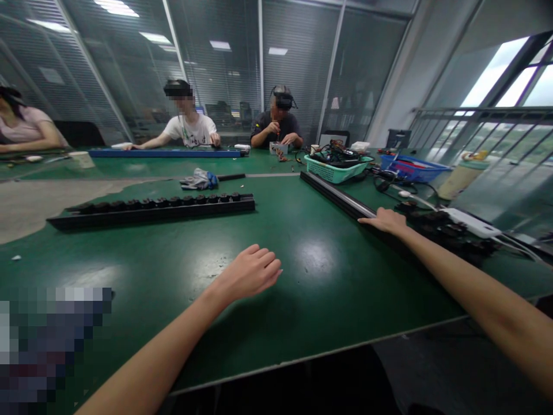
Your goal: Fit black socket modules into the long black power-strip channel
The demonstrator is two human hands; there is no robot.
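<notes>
My right hand (389, 221) grips a long black bar (330, 193) with a shiny strip along its top; the bar slants away across the right side of the table. My left hand (250, 271), back upward and fingers curled, hovers over the table's middle with nothing showing in it. Its palm faces down, hidden. Farther left lies another long black bar (159, 216) carrying a row of round black parts (173, 202).
Behind the bars are grey-blue gloves (199, 179), a green basket (341, 170) of cables and a blue basket (415, 167). A power strip (473, 223) and dark parts (449, 230) lie at right. Co-workers sit across the green table (280, 328), one behind a long blue bar (168, 154).
</notes>
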